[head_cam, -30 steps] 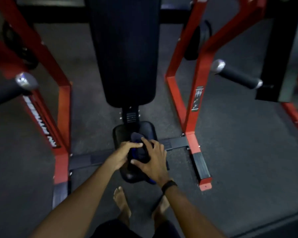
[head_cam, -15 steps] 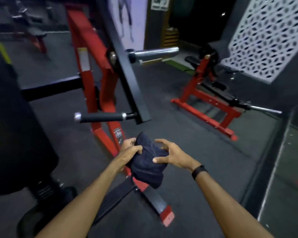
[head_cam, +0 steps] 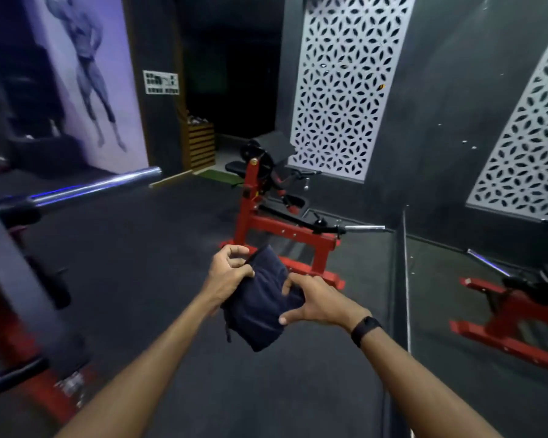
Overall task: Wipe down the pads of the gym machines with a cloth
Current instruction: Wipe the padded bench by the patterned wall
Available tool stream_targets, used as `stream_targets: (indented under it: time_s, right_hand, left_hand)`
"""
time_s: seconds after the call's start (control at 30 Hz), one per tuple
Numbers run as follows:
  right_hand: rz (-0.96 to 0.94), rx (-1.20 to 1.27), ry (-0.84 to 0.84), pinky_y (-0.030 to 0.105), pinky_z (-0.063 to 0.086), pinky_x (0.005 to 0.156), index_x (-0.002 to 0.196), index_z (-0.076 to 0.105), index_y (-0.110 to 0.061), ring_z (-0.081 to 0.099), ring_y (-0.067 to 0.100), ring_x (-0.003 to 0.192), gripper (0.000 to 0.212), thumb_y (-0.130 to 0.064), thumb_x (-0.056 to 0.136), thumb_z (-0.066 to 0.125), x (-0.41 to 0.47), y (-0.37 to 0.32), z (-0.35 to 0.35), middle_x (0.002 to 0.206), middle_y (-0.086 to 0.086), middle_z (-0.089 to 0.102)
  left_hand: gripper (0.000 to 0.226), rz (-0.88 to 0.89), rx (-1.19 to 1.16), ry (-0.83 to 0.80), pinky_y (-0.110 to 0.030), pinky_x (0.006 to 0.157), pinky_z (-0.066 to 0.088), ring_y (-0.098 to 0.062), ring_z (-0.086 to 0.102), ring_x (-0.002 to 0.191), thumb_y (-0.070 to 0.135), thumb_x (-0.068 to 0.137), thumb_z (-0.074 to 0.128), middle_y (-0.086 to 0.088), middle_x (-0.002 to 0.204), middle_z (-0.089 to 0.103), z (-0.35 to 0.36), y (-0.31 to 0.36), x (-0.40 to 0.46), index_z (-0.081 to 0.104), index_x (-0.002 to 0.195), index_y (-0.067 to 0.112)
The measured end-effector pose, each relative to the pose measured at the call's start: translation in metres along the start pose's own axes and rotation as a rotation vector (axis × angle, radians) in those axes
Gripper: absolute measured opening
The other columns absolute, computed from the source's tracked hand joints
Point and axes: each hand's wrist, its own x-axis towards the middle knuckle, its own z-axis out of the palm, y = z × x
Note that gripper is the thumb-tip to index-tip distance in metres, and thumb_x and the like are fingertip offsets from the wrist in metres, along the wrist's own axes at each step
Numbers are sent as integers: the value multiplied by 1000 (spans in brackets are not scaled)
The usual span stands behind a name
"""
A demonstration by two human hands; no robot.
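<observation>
You are between machines, with no pad under the dark navy folded cloth (head_cam: 261,306), so this looks like the step of readying it for the next wipe. Your left hand (head_cam: 230,273) pinches its upper edge with curled fingers; your right hand (head_cam: 317,303) grips its right side, thumb beneath and fingers curled over the top. The cloth hangs in mid-air before you, thick, soft and bunched, with what may be a short cord dangling at its lower left. The red steel-framed gym machine with black pads (head_cam: 260,197) stands ahead; your next move calls for walking there and pressing a clean fold onto its pads.
</observation>
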Motion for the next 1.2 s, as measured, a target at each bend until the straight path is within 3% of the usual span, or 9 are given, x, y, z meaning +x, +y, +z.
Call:
stream_targets:
  time_s: [0.23, 0.33, 0.43, 0.5, 0.6, 0.7, 0.93, 1.07, 1.2]
  right_hand:
    - [86, -277, 107, 33, 34, 74, 123, 44, -24, 55, 23, 101, 63, -45, 77, 82, 63, 118, -93, 111, -1, 60]
    - [150, -262, 103, 33, 39, 72, 107, 53, -26, 56, 20, 95, 45, -41, 76, 82, 101, 175, -150, 98, -7, 58]
    - [189, -125, 109, 41, 49, 74, 83, 48, -31, 55, 19, 81, 36, -29, 73, 83, 130, 224, -197, 87, -4, 58]
    - [156, -33, 169, 42, 51, 72, 84, 53, -29, 54, 18, 75, 32, -15, 74, 79, 147, 264, -231, 85, 3, 61]
    - [140, -1, 249, 26, 48, 70, 103, 63, -20, 57, 13, 76, 32, -3, 79, 74, 172, 314, -275, 92, -2, 66]
    - [143, -47, 239, 32, 54, 80, 100, 65, -31, 65, 13, 89, 33, -6, 80, 71, 206, 372, -312, 97, -8, 70]
    - [202, -125, 315, 44, 57, 81, 80, 52, -46, 64, 19, 89, 20, -31, 73, 61, 293, 513, -397, 97, -4, 65]
    - [113, -142, 370, 46, 54, 83, 90, 52, -40, 63, 24, 96, 17, -40, 74, 57, 353, 573, -465, 100, 0, 68]
    - [34, -147, 393, 48, 53, 82, 97, 58, -31, 64, 21, 96, 13, -35, 85, 61, 415, 620, -513, 102, -3, 68]
  left_hand:
    - [38, 46, -101, -60, -23, 68, 45, -12, 55, 73, 14, 56, 66, -1, 76, 60, 116, 2, 137, 58, 93, 16]
    - [33, 89, -122, -136, -20, 65, 45, -5, 58, 69, 1, 63, 64, 6, 68, 64, 170, 11, 208, 57, 93, 13]
    - [42, 168, -77, -196, -23, 66, 45, -15, 58, 76, 2, 55, 55, -3, 76, 64, 214, 21, 271, 58, 95, 15]
    - [46, 226, -25, -288, -20, 68, 48, -12, 62, 77, 0, 56, 51, -5, 82, 65, 252, 24, 315, 58, 99, 17]
    - [48, 301, 87, -382, -13, 71, 48, 1, 63, 76, -10, 63, 52, -2, 86, 65, 299, 35, 368, 58, 101, 19]
    - [52, 326, 139, -400, -13, 70, 48, -2, 63, 78, -25, 74, 59, -2, 89, 63, 347, 33, 431, 56, 103, 18]
    - [74, 470, 239, -478, -45, 92, 56, -25, 65, 110, -1, 65, 59, -9, 122, 60, 459, 23, 567, 48, 126, 41]
    - [49, 552, 382, -483, -38, 103, 48, -14, 61, 113, 24, 62, 68, -2, 116, 64, 519, 45, 645, 63, 109, 39]
    - [60, 527, 408, -427, -24, 101, 47, -9, 57, 115, 55, 56, 79, -1, 121, 58, 555, 53, 728, 64, 113, 45]
